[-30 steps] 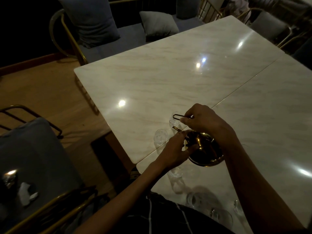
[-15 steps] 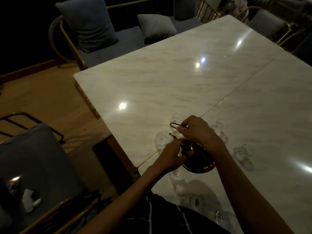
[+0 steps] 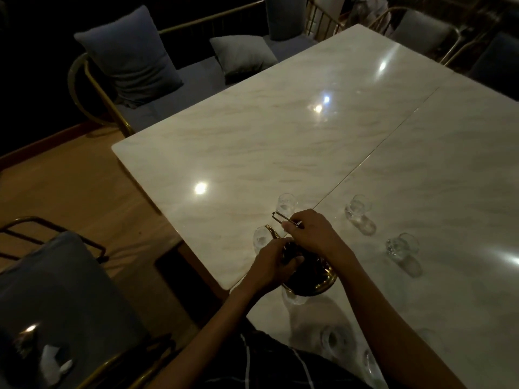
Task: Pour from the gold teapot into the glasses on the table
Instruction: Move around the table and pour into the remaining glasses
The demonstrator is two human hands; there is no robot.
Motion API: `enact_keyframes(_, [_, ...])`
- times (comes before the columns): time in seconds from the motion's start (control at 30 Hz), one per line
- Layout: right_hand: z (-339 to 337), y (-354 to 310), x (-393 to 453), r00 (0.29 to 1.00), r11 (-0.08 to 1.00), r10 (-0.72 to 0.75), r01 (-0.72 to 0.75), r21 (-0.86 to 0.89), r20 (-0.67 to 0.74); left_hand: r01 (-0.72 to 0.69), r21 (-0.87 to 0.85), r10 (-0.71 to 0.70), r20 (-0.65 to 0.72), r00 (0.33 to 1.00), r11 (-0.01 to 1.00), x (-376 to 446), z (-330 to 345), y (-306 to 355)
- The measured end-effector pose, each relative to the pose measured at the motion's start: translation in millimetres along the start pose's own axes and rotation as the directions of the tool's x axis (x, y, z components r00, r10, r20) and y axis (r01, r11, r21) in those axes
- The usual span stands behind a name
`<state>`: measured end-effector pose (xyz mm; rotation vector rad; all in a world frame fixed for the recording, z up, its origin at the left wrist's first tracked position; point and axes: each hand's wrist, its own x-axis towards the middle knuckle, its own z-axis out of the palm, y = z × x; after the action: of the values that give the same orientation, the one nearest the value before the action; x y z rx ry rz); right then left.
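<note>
Teapot (image 3: 311, 279) on table (image 3: 280, 153), glasses (image 3: 359, 213) around it.

Dim restaurant or café dining area. Long marble-look table (image 3: 266, 141) with cushioned gold-framed bench (image 3: 179, 80) beyond its far-left side, gold-framed chairs (image 3: 421, 32) past its far end, small glasses (image 3: 359, 211) on it.

Both hands carry the tilted gold teapot (image 3: 309, 272) nearer the table's near-left edge, uncovering two glasses (image 3: 358, 210) beyond the right arm.
</note>
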<state>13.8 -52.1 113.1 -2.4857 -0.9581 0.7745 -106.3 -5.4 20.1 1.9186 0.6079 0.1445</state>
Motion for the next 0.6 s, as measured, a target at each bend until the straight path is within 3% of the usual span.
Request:
enact_keyframes(0.3, [-25, 29, -14, 0.990, 0.973, 0.103, -0.081, 0.217, -0.093, -0.107, -0.004, 0.107, -0.014, 0.994, 0.994, 27, 7, 9])
enact_keyframes(0.6, [-31, 87, -47, 0.907, 0.851, 0.332, -0.169, 0.498, -0.259, -0.183, -0.006, 0.180, 0.223, 0.958, 0.983, 52, 43, 27])
